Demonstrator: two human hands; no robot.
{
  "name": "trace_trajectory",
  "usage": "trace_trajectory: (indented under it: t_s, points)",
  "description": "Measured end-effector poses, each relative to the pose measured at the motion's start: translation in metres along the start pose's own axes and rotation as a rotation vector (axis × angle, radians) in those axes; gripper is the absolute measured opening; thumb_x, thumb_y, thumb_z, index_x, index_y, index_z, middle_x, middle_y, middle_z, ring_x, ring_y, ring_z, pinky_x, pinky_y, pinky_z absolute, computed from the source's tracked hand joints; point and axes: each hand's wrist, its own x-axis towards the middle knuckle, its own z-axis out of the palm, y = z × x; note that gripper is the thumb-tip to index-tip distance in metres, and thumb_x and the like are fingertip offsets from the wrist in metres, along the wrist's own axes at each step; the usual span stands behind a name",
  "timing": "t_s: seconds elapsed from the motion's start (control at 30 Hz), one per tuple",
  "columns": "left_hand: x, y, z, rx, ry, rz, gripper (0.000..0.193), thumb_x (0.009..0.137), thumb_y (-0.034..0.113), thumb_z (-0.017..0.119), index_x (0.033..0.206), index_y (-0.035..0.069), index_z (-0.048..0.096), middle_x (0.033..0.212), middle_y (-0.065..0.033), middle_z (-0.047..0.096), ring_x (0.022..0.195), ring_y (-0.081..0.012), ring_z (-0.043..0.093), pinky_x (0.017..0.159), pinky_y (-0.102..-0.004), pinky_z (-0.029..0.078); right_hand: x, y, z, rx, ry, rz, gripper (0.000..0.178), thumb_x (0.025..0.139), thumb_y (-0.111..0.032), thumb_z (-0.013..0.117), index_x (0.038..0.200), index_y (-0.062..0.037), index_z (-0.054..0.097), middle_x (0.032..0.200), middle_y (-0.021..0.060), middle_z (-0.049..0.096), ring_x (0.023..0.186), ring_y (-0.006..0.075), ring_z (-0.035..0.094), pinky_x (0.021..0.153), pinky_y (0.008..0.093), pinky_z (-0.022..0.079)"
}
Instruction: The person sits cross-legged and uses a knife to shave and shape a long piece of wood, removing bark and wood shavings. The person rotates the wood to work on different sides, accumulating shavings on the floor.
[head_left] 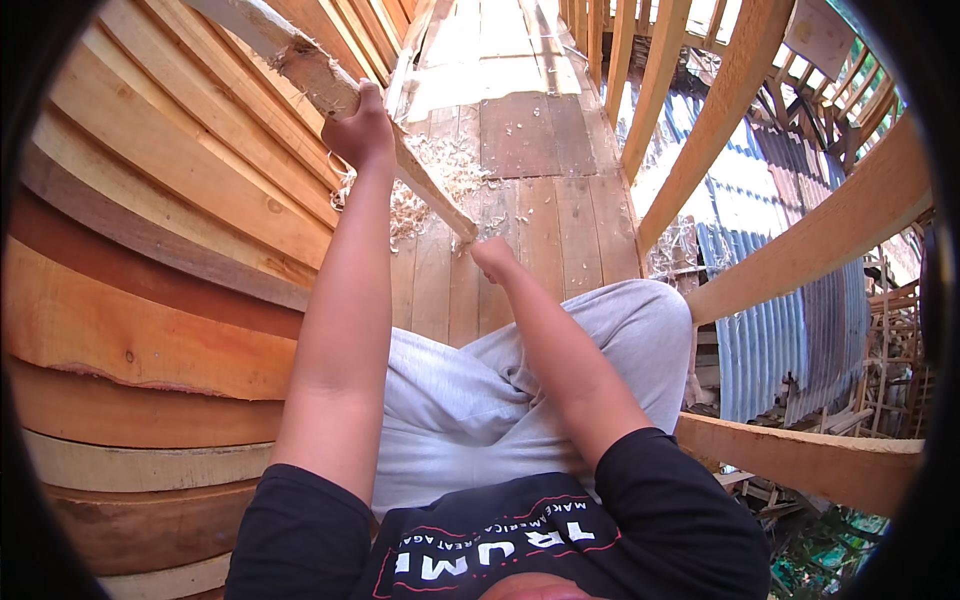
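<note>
A long, rough wooden pole [428, 185] slants from the upper left down to the middle, with patches of darker bark near its far part. My left hand [360, 132] is wrapped round it partway along, the arm stretched forward. My right hand [492, 258] is closed at the pole's near end, low over the floor in front of my crossed legs in grey trousers [470, 420]. Curly wood shavings [445, 165] lie heaped beneath the pole.
The plank floor [545, 230] runs forward, brightly sunlit at its far end. Stacked wooden boards [150, 350] rise along my left. Spaced wooden posts [655, 85] line the right side. Beyond and below them are corrugated metal sheets [755, 310].
</note>
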Motion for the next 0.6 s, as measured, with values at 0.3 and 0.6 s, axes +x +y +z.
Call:
trace_trajectory:
  t_s: [0.3, 0.6]
  points:
    - [-0.007, 0.015, 0.008, -0.002, -0.012, -0.059, 0.029, 0.076, 0.020, 0.070, 0.086, -0.007, 0.066, 0.082, -0.0169, 0.071, 0.073, -0.0293, 0.069, 0.071, -0.0378, 0.053, 0.024, 0.002, 0.004, 0.081, 0.132, -0.038, 0.024, 0.097, -0.024, 0.046, 0.095, -0.0018, 0.055, 0.063, 0.0106, 0.054, 0.043, 0.0190, 0.049, 0.036, 0.0366, 0.035]
    - [-0.021, 0.038, 0.021, 0.065, -0.095, -0.097, 0.026, 0.076, 0.019, 0.070, 0.088, -0.005, 0.068, 0.082, -0.0144, 0.072, 0.074, -0.0274, 0.070, 0.071, -0.0367, 0.053, 0.021, -0.009, 0.006, 0.463, 0.130, 0.015, 0.027, 0.097, -0.031, 0.048, 0.093, -0.0043, 0.052, 0.061, 0.0060, 0.049, 0.042, 0.0166, 0.045, 0.037, 0.0347, 0.036]
